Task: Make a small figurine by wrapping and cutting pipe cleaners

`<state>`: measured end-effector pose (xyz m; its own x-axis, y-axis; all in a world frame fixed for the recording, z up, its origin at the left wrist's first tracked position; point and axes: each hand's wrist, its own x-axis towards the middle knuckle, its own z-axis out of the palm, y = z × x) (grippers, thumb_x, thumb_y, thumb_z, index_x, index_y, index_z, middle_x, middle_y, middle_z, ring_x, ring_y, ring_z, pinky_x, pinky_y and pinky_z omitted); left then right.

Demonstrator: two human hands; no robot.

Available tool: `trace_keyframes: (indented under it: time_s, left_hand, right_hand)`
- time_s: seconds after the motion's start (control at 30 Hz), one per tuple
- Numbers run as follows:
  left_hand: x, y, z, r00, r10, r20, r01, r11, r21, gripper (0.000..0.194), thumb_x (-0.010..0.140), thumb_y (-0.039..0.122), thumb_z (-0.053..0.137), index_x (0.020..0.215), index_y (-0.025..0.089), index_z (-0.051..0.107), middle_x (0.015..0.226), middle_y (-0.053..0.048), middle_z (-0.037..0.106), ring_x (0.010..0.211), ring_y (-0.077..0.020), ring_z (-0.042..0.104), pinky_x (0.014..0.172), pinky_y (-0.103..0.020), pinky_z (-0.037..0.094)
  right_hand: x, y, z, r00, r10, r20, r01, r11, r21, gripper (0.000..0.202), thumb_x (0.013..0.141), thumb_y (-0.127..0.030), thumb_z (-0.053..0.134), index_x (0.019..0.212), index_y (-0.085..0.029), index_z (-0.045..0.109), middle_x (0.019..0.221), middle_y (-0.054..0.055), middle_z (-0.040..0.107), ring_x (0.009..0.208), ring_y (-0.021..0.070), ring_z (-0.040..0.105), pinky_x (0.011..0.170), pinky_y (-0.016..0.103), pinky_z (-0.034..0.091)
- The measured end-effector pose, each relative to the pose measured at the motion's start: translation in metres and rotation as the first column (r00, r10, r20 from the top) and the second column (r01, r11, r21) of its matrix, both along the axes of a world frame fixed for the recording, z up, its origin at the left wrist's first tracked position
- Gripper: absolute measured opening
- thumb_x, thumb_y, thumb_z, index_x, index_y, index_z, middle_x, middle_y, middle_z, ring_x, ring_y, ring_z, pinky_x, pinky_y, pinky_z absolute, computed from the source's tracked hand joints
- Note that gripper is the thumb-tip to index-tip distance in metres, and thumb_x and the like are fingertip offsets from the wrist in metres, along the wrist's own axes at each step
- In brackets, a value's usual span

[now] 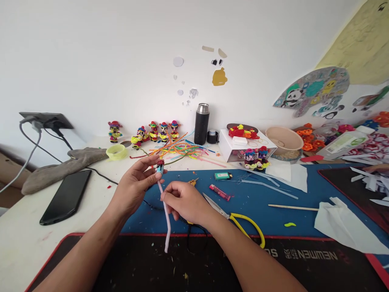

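My left hand point(132, 184) pinches a small pipe-cleaner figure point(159, 166), dark red on top and light blue below, between thumb and fingers. From its underside a pale pink pipe cleaner point(168, 229) hangs down, its lower end loose above the black mat. My right hand point(187, 202) is closed on the upper part of that pipe cleaner, just below my left hand. Close to my right hand lie yellow-handled scissors point(225, 213), partly covered by my forearm. A pink lighter point(220, 192) and a green-labelled small box point(223, 176) are on the blue mat.
Finished figures point(153, 132) stand along the wall beside a heap of coloured pipe cleaners point(182, 148). A black thermos point(201, 125) stands behind. At left lies a phone point(65, 198); at right, white paper point(343, 225) and a wooden stick point(293, 207). Another person's hand point(379, 168) shows far right.
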<state>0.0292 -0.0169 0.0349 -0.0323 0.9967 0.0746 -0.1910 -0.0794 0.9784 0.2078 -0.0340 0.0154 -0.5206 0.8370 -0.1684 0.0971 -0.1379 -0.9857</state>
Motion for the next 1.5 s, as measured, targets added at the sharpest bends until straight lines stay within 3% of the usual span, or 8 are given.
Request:
trace_keyframes:
  time_s: [0.37,0.63,0.93,1.2,1.5]
  left_hand:
    - [0.002,-0.001,-0.006,0.996,0.005,-0.09,0.0,0.998,0.056,0.055,0.071,0.036,0.095,0.121,0.026,0.073,0.132,-0.008,0.068,0.097,-0.0245,0.074,0.071,-0.033,0.066]
    - [-0.001,-0.001,-0.012,0.99,-0.017,-0.142,0.027,0.997,0.069,0.054,0.075,0.036,0.094,0.123,0.026,0.071,0.136,-0.009,0.069,0.101,-0.0233,0.072,0.079,-0.033,0.063]
    - [-0.001,-0.001,-0.011,0.988,-0.025,-0.15,0.036,0.997,0.071,0.054,0.076,0.037,0.093,0.124,0.026,0.071,0.133,-0.008,0.07,0.101,-0.0232,0.072,0.086,-0.037,0.062]
    - [0.0,-0.003,-0.008,0.988,-0.002,-0.156,0.019,0.994,0.103,0.053,0.074,0.035,0.094,0.122,0.027,0.072,0.132,-0.007,0.071,0.101,-0.0226,0.07,0.084,-0.034,0.063]
    - [-0.002,-0.002,-0.008,0.982,-0.008,-0.188,0.028,0.994,0.105,0.055,0.075,0.039,0.093,0.124,0.027,0.071,0.133,-0.008,0.071,0.104,-0.0252,0.071,0.091,-0.04,0.062]
  right_hand:
    - [-0.003,-0.001,0.005,1.0,0.018,-0.026,-0.02,0.997,-0.078,0.015,0.097,-0.02,0.061,0.083,-0.019,0.06,0.062,-0.006,0.063,0.041,0.0072,0.053,0.042,0.018,0.04]
    - [-0.005,0.0,0.005,0.995,0.0,-0.099,-0.013,0.991,-0.133,0.014,0.098,-0.018,0.063,0.084,-0.019,0.059,0.06,-0.007,0.062,0.038,0.0071,0.052,0.042,0.019,0.039]
    - [-0.004,-0.001,0.011,0.986,-0.082,-0.147,0.049,0.976,-0.211,0.013,0.096,-0.019,0.064,0.084,-0.019,0.059,0.055,-0.007,0.06,0.037,0.0074,0.049,0.041,0.019,0.034]
    - [-0.002,0.0,0.017,0.977,-0.128,-0.169,0.092,0.974,-0.208,0.015,0.095,-0.019,0.065,0.08,-0.019,0.061,0.052,-0.008,0.054,0.039,0.0086,0.046,0.043,0.02,0.038]
    - [-0.001,0.001,0.014,0.979,-0.128,-0.159,0.098,0.979,-0.181,0.015,0.096,-0.017,0.061,0.081,-0.019,0.064,0.052,-0.007,0.053,0.039,0.0095,0.049,0.043,0.02,0.039]
